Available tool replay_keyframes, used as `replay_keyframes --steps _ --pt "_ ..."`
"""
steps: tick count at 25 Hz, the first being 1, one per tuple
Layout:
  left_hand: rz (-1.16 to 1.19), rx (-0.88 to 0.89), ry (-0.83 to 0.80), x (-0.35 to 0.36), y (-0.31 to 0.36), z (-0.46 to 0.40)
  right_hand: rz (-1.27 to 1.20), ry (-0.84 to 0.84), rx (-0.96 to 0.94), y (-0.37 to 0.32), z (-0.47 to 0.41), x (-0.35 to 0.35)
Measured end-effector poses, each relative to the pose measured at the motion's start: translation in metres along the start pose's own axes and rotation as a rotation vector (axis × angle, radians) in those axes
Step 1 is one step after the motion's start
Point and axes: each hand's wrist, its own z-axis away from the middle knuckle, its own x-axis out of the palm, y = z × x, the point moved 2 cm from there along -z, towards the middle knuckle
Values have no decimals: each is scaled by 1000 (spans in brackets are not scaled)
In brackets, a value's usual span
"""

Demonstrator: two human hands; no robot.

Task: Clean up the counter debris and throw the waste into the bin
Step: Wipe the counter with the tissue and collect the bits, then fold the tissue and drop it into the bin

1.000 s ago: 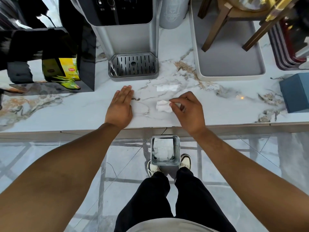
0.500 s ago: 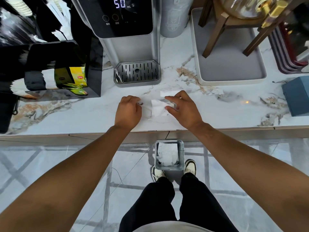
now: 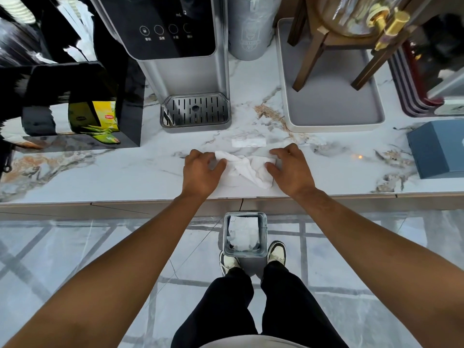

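Note:
A crumpled white tissue [image 3: 247,167] lies spread on the marble counter [image 3: 100,174] near its front edge. My left hand [image 3: 200,169] pinches the tissue's left end. My right hand [image 3: 291,167] grips its right end, so the tissue stretches between both hands. Just behind the tissue a small flat white paper wrapper [image 3: 248,142] rests on the counter. A small grey square bin [image 3: 244,234] stands on the floor below the counter edge, between my feet, with white paper inside.
A water dispenser with a metal drip tray [image 3: 195,111] stands behind my hands. A black organiser holding yellow tea packets [image 3: 105,121] is at the left. A grey tray [image 3: 331,104] with a wooden stand sits at the right, and a blue box [image 3: 437,149] further right.
The tissue was a small wad held by my right hand; now it is pulled open between both hands. My left hand went from flat on the counter to gripping the tissue.

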Motion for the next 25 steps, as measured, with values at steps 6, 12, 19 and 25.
replay_keyframes --steps 6,12,19,25 --pt "52 -22 73 4 3 2 11 17 -6 0 0 -1" --pt "185 -109 39 -10 -3 6 -122 65 101 -6 3 -7" --pt "364 -194 14 -26 -1 28 -461 137 156 -15 25 -15" --pt "366 -206 52 -32 -2 68 -848 71 278 -7 56 -16"
